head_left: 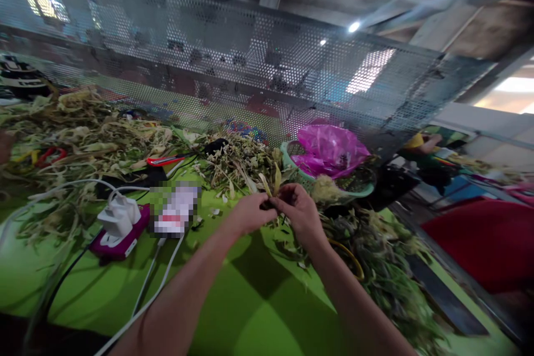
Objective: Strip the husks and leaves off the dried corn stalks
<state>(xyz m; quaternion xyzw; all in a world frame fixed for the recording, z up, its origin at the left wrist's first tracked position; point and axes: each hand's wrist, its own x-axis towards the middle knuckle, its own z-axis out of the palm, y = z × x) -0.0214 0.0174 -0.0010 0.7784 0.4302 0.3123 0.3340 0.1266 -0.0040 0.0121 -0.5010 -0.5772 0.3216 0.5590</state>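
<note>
Close together above the green table, my two hands meet near the middle of the view. My left hand is closed, its fingertips pinching a small dried leafy sprig. Thumb and fingers of my right hand are closed on the same sprig from the other side. Pale yellow-green leaves stick up between the fingers; the lower part is hidden. Just beyond lies a heap of dried leafy stems. A light green basket with a magenta plastic bag stands past my right hand.
To the left are a purple power strip with white plugs, a phone on a cable, and red-handled scissors. Stripped plant matter lies right. A perforated metal screen closes off the back. A red chair stands right.
</note>
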